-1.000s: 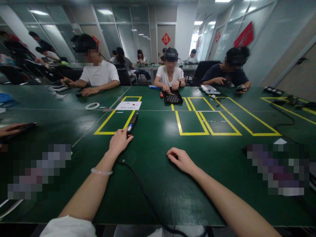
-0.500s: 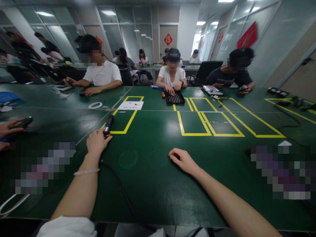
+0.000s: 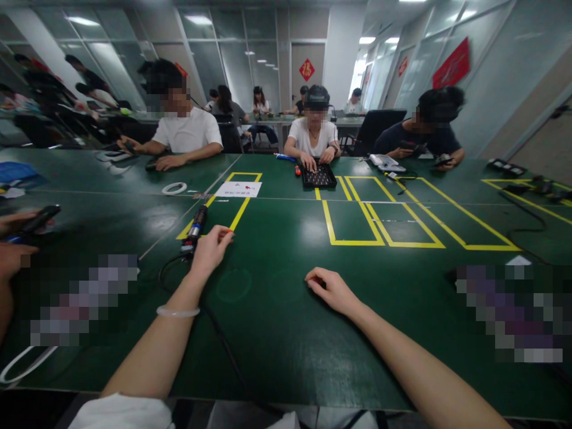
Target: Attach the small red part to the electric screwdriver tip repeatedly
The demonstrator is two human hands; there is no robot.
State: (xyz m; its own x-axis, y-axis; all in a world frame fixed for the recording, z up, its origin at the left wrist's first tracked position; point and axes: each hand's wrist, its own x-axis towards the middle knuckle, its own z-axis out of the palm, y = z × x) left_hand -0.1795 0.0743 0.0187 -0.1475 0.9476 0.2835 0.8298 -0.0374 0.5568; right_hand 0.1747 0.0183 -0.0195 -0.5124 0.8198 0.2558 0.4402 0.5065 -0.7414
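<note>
My left hand [image 3: 211,249] is over the table just right of a black cylindrical tool [image 3: 195,225] with a blue band and a black cable. Its fingers are pinched together, and a small red spot shows at the fingertips; what it is I cannot make out. The tool lies across the lower left side of a yellow-taped outline [image 3: 240,215], and part of its near end is close behind the hand. My right hand [image 3: 328,287] rests on the green table [image 3: 286,333] with its fingers curled in and nothing visible in them.
A printed sheet [image 3: 238,189] and a white ring-shaped coil [image 3: 174,189] lie ahead on the left. Across the table, a person works over a black compartment tray [image 3: 319,176]. More taped outlines [image 3: 357,243] are on the right. Another person's hand [image 3: 18,223] is at far left.
My left hand has come off the black tool and moved right, its fingers now pinched. The tool stays about where it was; the cable by it has shifted. My right hand is still.
</note>
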